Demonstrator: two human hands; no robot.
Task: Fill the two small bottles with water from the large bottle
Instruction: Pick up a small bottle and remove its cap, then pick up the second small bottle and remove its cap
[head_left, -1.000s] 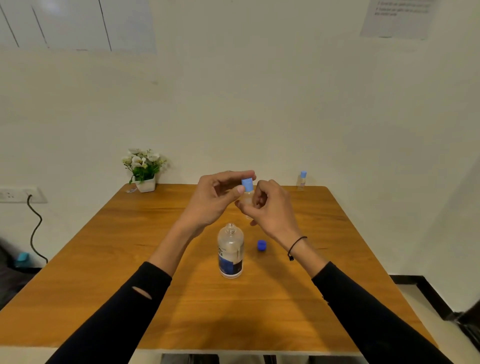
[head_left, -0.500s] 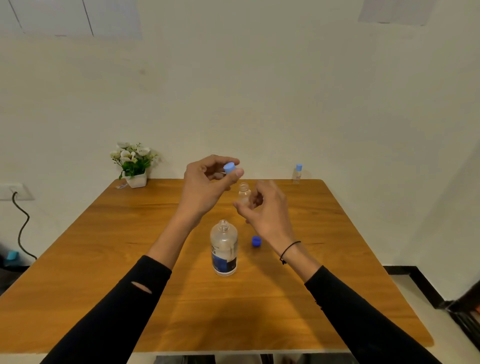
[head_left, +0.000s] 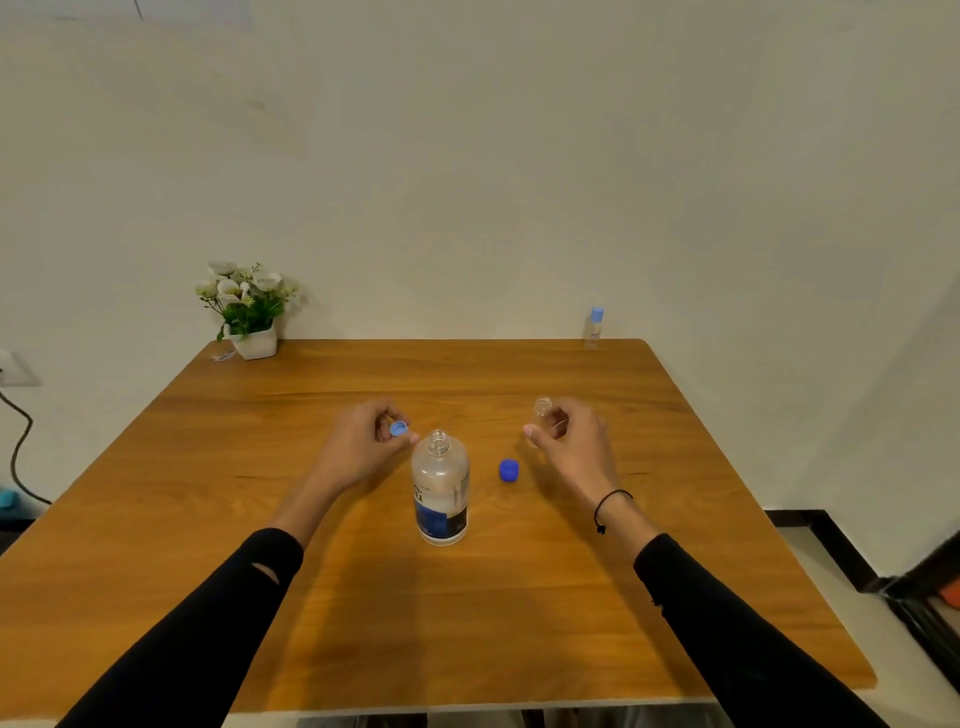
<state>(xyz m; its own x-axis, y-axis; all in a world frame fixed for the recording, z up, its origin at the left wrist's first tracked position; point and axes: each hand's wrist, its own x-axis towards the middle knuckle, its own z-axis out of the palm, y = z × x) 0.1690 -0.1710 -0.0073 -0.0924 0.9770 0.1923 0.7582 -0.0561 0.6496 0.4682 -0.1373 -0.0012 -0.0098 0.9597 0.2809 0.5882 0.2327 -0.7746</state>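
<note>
Three bottles, two loose caps on a wooden counter

Left hand fingers pinch one light-blue cap; right hand holds an open small bottle beside the large bottle, dark-blue cap and capped small bottle.

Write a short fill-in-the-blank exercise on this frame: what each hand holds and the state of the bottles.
1. The left hand pinches a light blue ____.
2. The right hand holds a small bottle that is ____ at the top.
3. The dark blue cap lies on the table to the ____ of the large bottle.
4. The second small bottle at the far edge is ____.

Missing words: cap; open; right; capped
</note>
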